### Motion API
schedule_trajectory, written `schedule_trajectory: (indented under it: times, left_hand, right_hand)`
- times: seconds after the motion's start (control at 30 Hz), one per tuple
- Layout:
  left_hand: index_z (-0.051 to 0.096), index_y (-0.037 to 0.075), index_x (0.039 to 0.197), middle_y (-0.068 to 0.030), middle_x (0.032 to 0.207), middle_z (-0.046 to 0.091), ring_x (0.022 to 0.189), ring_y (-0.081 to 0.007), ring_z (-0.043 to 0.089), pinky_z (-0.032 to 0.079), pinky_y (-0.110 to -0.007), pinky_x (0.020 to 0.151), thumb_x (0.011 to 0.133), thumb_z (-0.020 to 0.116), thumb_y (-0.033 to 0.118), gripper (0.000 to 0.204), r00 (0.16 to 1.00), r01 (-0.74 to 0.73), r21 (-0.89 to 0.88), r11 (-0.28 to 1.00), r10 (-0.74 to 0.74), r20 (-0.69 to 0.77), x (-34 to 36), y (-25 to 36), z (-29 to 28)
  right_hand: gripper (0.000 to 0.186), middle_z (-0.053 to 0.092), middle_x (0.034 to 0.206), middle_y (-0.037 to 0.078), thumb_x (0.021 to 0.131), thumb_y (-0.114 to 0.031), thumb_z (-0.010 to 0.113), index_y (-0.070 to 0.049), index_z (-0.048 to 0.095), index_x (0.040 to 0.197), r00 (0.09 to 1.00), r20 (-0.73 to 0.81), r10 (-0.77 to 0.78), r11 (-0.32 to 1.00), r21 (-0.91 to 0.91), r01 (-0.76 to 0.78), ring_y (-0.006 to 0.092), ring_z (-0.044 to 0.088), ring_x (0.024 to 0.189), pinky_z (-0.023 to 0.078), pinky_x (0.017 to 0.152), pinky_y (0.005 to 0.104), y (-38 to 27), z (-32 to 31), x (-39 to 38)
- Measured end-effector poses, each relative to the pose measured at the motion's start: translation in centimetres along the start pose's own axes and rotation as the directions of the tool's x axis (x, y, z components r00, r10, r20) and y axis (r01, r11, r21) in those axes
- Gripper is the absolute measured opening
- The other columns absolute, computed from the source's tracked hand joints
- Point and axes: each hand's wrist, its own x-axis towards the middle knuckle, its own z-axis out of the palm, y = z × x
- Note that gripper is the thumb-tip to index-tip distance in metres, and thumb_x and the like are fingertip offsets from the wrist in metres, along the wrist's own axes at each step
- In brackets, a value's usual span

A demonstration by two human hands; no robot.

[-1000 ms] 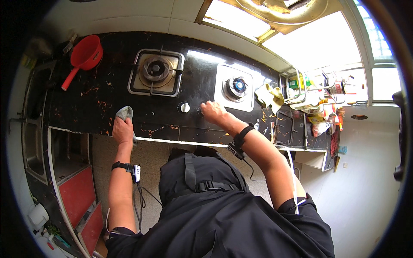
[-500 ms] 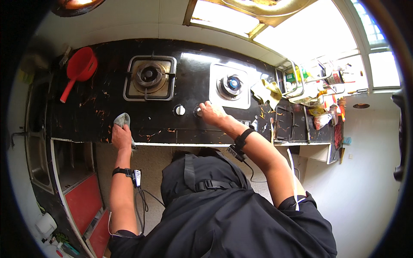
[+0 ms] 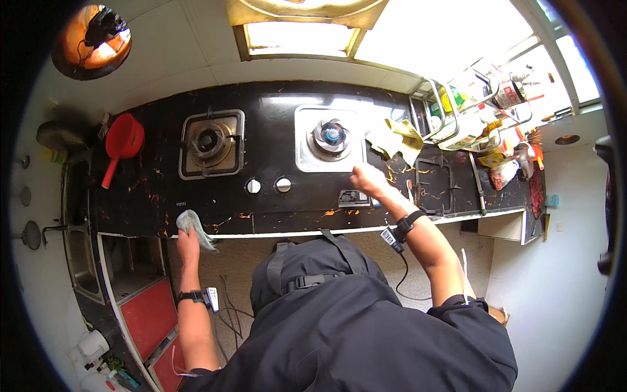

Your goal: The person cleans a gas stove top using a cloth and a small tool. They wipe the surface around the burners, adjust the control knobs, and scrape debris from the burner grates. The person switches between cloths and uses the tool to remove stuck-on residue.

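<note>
My left hand (image 3: 188, 244) is closed on a grey-green cloth (image 3: 190, 221), which lies partly on the black stove top (image 3: 215, 202) near its front edge. My right hand (image 3: 370, 181) hovers by the lower right corner of the right burner (image 3: 332, 138), fingers curled in, with nothing visible in them. That burner sits on a white square plate, and its middle shows blue. Two round knobs are left of the hand: the right knob (image 3: 283, 185) and the left knob (image 3: 253, 187). The left burner (image 3: 209, 142) has a metal frame and pan support around it.
A red dipper (image 3: 124, 136) lies at the back left, beside a sink (image 3: 81, 255). A crumpled yellowish cloth (image 3: 397, 141) is right of the right burner. Beyond it stand a removed pan support (image 3: 434, 186) and a metal rack (image 3: 444, 111) with bottles and packets.
My right hand has let go of the right knob and moved right, toward the plate's corner. My left hand still holds the cloth near the edge. The view has shifted.
</note>
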Motion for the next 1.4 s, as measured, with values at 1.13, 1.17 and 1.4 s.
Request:
schedule_trajectory:
  times: [1.13,1.17,1.4]
  left_hand:
    - [0.062,-0.007,0.111,-0.0313,0.108,0.066,0.106,-0.0457,0.063,0.048,-0.05,0.093,0.089,0.061,0.029,0.042,0.975,0.207,0.154,0.966,-0.216,0.045,-24.6,4.7,0.6]
    - [0.062,-0.006,0.111,-0.031,0.108,0.066,0.106,-0.0454,0.063,0.048,-0.049,0.093,0.089,0.061,0.03,0.042,0.969,0.222,0.192,0.956,-0.238,0.066,-24.4,4.6,1.1]
    - [0.063,-0.005,0.111,-0.0292,0.109,0.067,0.106,-0.0449,0.063,0.048,-0.049,0.093,0.089,0.061,0.032,0.043,0.977,0.141,0.207,0.968,-0.171,0.131,-22.9,4.1,2.8]
  right_hand:
    - [0.004,0.061,0.073,0.015,0.074,-0.01,0.064,-0.007,0.066,0.076,0.748,-0.553,-0.368,0.894,0.01,0.448,0.0358,0.061,0.072,0.05,0.066,0.0463,10.0,1.7,6.4]
    - [0.005,0.061,0.073,0.016,0.074,-0.012,0.064,-0.006,0.064,0.075,0.772,-0.527,-0.356,0.91,-0.006,0.415,0.036,0.061,0.072,0.05,0.066,0.0466,8.9,1.8,4.9]
    - [0.038,0.063,0.095,0.017,0.08,-0.007,0.061,-0.008,0.062,0.119,0.86,-0.441,-0.257,0.911,0.185,0.368,0.0353,0.06,0.087,0.05,0.08,0.0461,8.7,0.4,2.4]
